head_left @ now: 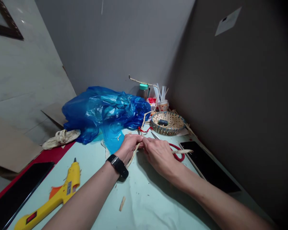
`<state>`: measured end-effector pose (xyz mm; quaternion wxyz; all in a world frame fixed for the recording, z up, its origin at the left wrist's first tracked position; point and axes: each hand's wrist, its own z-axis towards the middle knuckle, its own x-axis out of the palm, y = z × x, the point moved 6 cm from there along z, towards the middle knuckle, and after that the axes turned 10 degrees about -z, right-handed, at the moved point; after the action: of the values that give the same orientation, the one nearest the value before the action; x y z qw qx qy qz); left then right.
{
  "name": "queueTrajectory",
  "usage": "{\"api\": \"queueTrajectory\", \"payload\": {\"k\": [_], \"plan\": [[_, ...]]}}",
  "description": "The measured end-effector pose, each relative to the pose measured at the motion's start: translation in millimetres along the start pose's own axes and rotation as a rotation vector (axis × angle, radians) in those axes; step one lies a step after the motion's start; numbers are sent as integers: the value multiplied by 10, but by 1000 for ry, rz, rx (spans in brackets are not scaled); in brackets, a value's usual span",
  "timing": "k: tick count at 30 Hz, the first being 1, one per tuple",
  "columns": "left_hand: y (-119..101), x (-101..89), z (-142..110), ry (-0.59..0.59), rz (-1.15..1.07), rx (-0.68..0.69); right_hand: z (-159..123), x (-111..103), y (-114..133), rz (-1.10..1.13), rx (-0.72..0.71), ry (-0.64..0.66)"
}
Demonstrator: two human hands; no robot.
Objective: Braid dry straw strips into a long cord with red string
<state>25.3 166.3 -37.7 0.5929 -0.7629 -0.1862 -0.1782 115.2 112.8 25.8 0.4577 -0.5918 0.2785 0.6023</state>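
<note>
My left hand (130, 146), with a black watch on its wrist, and my right hand (159, 153) meet over the middle of the table. The fingertips of both are pinched on a cord of twisted dry plant fibre (144, 119). From my fingers the cord rises away in bends, its thin end hanging in the air near the wall. A loose pale strip (133, 156) runs down beside my left wrist, and another strip (186, 151) sticks out past my right hand. My fingers hide the spot where the strips join. Red-handled scissors (182, 156) lie partly behind my right hand.
A yellow glue gun (68, 185) lies at left, near a dark phone-like slab (21, 191). A crumpled blue plastic bag (105, 108) fills the back left. Behind the hands stand a woven basket (168, 129) and a cup of white sticks (163, 105). A black tablet (208, 167) lies right.
</note>
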Motion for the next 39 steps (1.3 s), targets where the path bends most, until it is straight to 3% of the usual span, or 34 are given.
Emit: {"api": "queueTrajectory", "payload": {"k": [8,12,16,18,21,23,32,39], "plan": [[-25,-29,24,87,64,-77,37,74,222,-47,-28,77],[-67,-42,35,94,84,-81,46,-35,16,170,9,33],[-113,-20,12,139,61,-97,123,-166,-346,465,76,-139],[-128,-17,1,152,65,-113,200,-78,-397,609,46,-100],[-155,-21,-7,152,103,-109,311,206,-300,848,-11,107],[-177,-14,-13,153,143,-91,368,357,-248,904,8,167],[-256,41,-70,161,463,24,482,514,-339,833,113,117],[-381,72,-73,125,832,233,484,586,-371,828,170,51]]}}
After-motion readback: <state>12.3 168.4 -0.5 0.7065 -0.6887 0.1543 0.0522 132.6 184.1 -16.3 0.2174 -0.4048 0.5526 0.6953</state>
